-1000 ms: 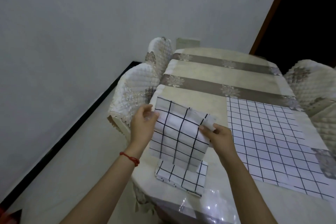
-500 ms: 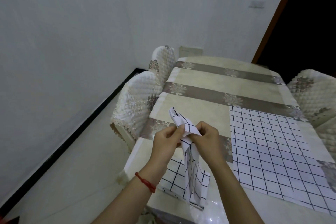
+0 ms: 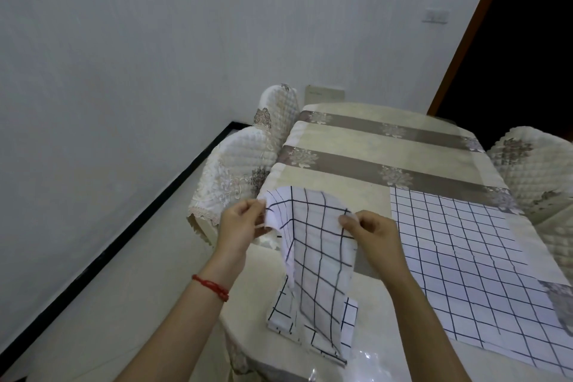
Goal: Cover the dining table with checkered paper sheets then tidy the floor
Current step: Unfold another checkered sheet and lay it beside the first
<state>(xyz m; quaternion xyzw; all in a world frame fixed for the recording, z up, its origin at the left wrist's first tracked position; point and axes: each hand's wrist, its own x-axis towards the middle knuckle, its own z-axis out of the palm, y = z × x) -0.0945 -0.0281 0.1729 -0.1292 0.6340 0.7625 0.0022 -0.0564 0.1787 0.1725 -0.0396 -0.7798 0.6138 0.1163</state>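
Both hands apart, L hand + R hand pinching top corners of folded checkered sheet, hanging above table near edge. Light, floppy, likely tears easily; best held by corners, kept taut.
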